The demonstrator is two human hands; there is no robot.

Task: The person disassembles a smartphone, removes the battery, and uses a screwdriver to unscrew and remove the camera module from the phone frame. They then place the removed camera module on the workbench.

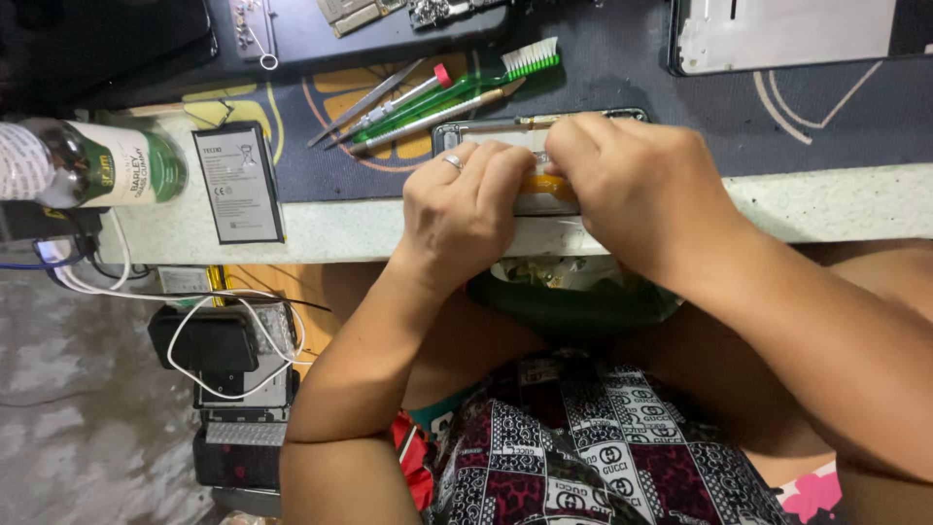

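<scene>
hands at work on an opened phone (505, 165) lying at the near edge of the desk (836, 204). left hand (462, 209) curled, fingers pressing down on the phone's bare back; right hand (632, 180) closed over its right end, thumb and fingertips pinched near an orange strip (547, 185), though what they grip cannot be told. judged step: prying or seating an inner part; the next move likely calls for a small, steady pull. at 11 o'clock from the phone lie tweezers, a green toothbrush (486, 73) and a loose battery (238, 183); at 9 o'clock a bottle (92, 163), contents not discernible.
</scene>
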